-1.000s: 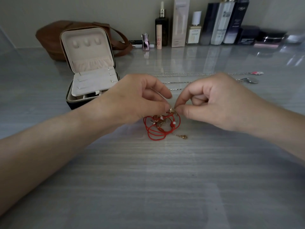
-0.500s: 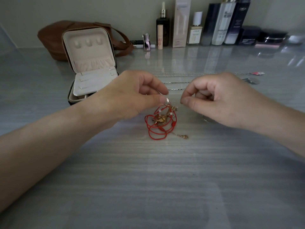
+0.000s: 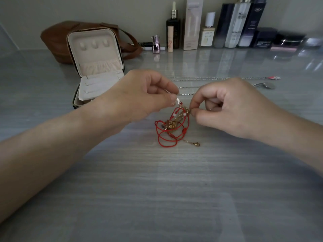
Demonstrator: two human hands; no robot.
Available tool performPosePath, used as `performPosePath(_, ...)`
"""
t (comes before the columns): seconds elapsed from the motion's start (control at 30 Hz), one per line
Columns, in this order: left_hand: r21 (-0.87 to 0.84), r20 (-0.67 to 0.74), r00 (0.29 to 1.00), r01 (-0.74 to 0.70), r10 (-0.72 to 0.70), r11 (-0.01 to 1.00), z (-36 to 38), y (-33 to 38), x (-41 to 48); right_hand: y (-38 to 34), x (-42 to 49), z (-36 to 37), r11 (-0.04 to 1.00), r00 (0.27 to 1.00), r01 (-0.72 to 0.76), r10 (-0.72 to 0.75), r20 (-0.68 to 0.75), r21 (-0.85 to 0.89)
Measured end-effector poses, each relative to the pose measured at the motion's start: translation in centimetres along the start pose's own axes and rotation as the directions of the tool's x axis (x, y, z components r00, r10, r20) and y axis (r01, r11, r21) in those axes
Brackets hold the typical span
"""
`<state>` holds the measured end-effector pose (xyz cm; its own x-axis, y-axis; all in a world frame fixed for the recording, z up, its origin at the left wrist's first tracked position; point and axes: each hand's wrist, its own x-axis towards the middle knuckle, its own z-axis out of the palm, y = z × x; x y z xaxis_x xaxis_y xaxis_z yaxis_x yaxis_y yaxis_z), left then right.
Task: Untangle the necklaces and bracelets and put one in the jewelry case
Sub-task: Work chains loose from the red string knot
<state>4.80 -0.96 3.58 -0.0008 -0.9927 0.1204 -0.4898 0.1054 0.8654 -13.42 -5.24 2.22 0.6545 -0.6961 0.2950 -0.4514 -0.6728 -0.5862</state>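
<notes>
The case (image 3: 95,56) stands open, cream lining showing. Left hand (image 3: 139,96) and right hand (image 3: 232,109) each pinch the top of the red-and-gold tangle (image 3: 170,125).

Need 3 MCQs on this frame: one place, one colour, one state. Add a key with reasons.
1. Where is the jewelry case?
A. On the table, beyond the left hand, in front of the brown bag
B. Among the bottles at the wall
C. At the near edge

2. What colour is most of the tangle?
A. Blue
B. Red
C. Green

3. What is the right hand doing?
A. Lying flat
B. Holding a bottle
C. Pinching the tangle's upper end

Key:
1 A: the case stands open at the left, with the bag behind it.
2 B: red loops surround a few gold pieces.
3 C: thumb and forefinger meet on the top of the tangle.
</notes>
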Motion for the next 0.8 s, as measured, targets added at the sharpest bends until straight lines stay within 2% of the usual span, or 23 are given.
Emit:
performPosePath(0.2,0.004,-0.038,0.999,-0.013,0.013,1.000,0.1,-0.1,0.2,0.2,0.0,-0.5,1.000,1.000,0.016,-0.016,-0.016,0.021)
performPosePath(0.4,-0.010,-0.055,0.995,-0.087,0.086,0.996,0.2,-0.1,0.0,0.4,0.1,-0.1,1.000,1.000,-0.008,0.008,-0.010,0.000)
performPosePath(0.57,-0.028,-0.079,0.993,-0.092,0.090,0.995,0.3,0.0,-0.1,-0.1,0.0,0.2,0.997,0.996,0.025,-0.019,-0.090,0.068)
performPosePath(0.8,-0.074,-0.077,0.996,-0.049,0.044,0.996,0.4,0.1,-0.1,-0.6,0.3,1.0,0.999,0.987,0.034,-0.039,-0.155,-0.034)
